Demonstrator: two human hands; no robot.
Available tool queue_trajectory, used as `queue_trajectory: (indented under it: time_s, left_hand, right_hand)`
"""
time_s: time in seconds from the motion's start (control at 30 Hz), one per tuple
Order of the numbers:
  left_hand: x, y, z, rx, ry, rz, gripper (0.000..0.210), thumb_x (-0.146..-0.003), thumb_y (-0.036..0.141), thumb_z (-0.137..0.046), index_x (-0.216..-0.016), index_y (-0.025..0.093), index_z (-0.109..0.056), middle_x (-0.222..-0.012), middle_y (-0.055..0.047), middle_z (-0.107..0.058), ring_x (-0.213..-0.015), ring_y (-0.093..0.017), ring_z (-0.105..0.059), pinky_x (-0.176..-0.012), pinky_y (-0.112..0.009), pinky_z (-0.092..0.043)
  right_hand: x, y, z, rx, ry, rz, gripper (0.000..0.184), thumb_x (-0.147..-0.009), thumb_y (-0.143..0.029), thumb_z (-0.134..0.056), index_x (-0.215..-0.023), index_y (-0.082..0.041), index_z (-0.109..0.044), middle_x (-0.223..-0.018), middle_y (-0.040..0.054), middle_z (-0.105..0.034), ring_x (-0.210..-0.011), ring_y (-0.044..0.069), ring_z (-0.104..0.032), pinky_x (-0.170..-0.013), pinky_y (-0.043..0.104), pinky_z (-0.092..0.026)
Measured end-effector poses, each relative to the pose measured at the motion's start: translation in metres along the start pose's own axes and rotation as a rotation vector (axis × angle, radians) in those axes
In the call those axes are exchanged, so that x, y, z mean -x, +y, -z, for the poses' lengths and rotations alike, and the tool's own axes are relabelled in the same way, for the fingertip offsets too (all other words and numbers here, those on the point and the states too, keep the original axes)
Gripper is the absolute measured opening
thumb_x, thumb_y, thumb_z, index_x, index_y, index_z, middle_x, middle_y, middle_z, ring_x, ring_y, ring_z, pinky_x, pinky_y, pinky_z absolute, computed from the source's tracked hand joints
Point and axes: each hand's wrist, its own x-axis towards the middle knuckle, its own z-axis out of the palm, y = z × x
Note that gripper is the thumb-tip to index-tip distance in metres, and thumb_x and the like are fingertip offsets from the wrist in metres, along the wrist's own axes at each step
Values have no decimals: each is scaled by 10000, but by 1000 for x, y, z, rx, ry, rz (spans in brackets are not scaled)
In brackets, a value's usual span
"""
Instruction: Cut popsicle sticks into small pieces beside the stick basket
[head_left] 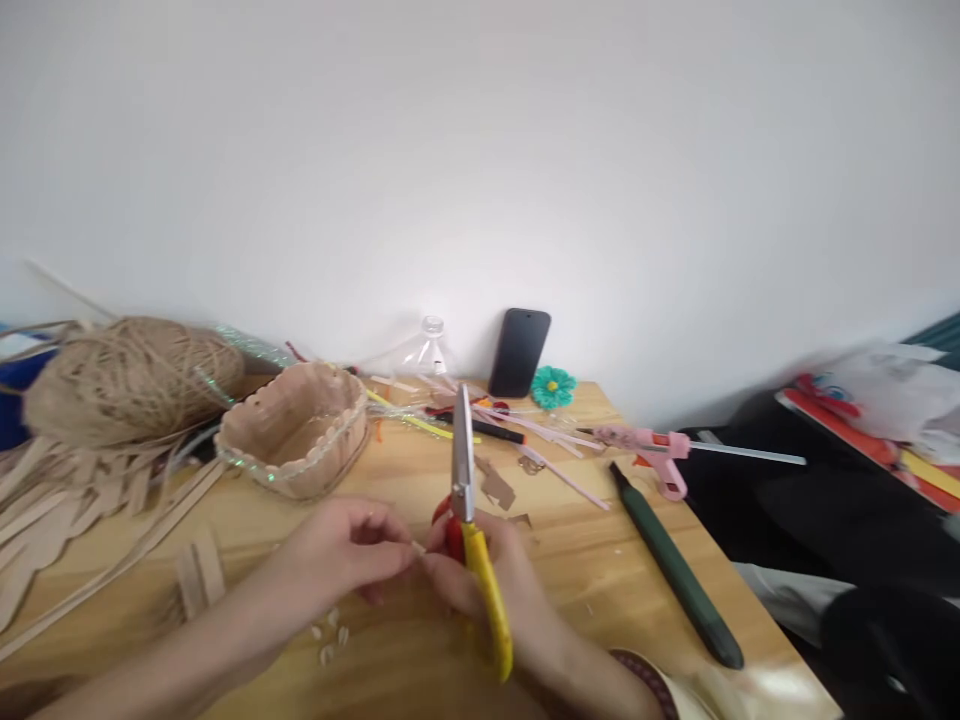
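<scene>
My left hand (356, 548) is closed in a pinch over the near middle of the wooden table, on a small pale piece (418, 548) too blurred to name. The fingertips of my right hand (510, 580) meet the piece's other side. A pair of scissors (463, 465) with one yellow and one red handle is also held in that right hand, blades upright and together. Several small pale bits (330, 640) lie below my left wrist. Beyond my left hand stands a scalloped oval basket (300, 465) of light wood pieces, with a shiny strand around its lower side.
A ball of twine (135, 375) and flat wooden sticks (45, 535) fill the left side. Behind my hands are a phone (519, 353), a clear bottle top (430, 350), a teal flower (553, 387) and pipe cleaners. A pink glue gun (660, 450) and dark green tool (675, 565) lie right.
</scene>
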Motion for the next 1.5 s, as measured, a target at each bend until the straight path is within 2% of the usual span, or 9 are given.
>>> queue_trajectory:
  time_s: [0.2,0.33,0.53,0.7,0.8,0.87,0.93,1.13,1.5]
  left_hand:
    - [-11,-16,10,-128,-66,49,276,-543,453,-682,-558,182,-632,-546,18,-560,-540,-132,-508,-517,-214,-423]
    - [-17,-26,12,-64,22,38,282,-522,469,-680,-489,199,-606,-531,18,-525,-546,-128,-483,-506,-190,-426]
    - [-17,-33,12,-21,-1,38,290,-568,489,-657,-483,219,-592,-539,26,-523,-568,-132,-489,-517,-175,-421]
    - [-14,-23,11,24,-19,62,286,-560,480,-697,-502,208,-632,-551,17,-560,-576,-139,-500,-529,-194,-417]
    - [-6,-11,4,-50,-3,32,219,-592,400,-692,-640,186,-691,-647,9,-620,-654,-157,-542,-571,-211,-424]
    - [-2,-5,0,-24,52,-11,212,-601,372,-684,-612,162,-659,-586,14,-587,-586,-133,-515,-537,-210,-407]
    - [0,-1,-2,11,39,-3,174,-617,322,-670,-612,151,-639,-547,22,-570,-541,-119,-500,-532,-219,-406]
    - [1,1,1,104,25,-12,137,-624,266,-671,-640,138,-625,-613,11,-604,-570,-112,-516,-545,-230,-431]
    - [0,-1,1,94,-27,-30,84,-610,224,-656,-598,148,-624,-567,32,-583,-560,-104,-505,-540,-222,-424]
  right_hand:
    - [0,3,-1,-68,-7,-20,122,-606,-206,-626,-607,-172,-509,-538,-62,-455,-486,72,-381,-438,184,-296]
    - [-1,5,-3,-88,37,-6,198,-585,-262,-715,-608,-166,-545,-578,-57,-493,-521,71,-401,-460,176,-311]
    - [-2,6,-9,-128,77,-15,313,-529,-350,-784,-633,-171,-549,-591,-59,-490,-523,68,-397,-467,176,-309]
    - [-2,2,-7,-109,72,-12,296,-518,-314,-772,-610,-177,-526,-566,-63,-486,-511,72,-398,-465,183,-313]
    - [-2,0,-7,-77,86,15,219,-575,-249,-705,-588,-174,-500,-534,-71,-445,-503,70,-361,-467,187,-290]
    - [-2,0,-7,-58,89,32,174,-606,-214,-658,-595,-175,-489,-533,-74,-427,-502,70,-349,-477,193,-284]
    - [-5,2,-6,-49,78,38,173,-626,-209,-636,-596,-180,-468,-550,-73,-423,-498,69,-352,-467,193,-276]
    - [-9,9,-4,-9,38,15,125,-665,-189,-521,-562,-200,-450,-431,-77,-417,-402,82,-380,-398,199,-270]
    - [-9,8,-4,-14,20,9,172,-636,-194,-543,-491,-207,-450,-425,-59,-438,-406,92,-402,-390,213,-303]
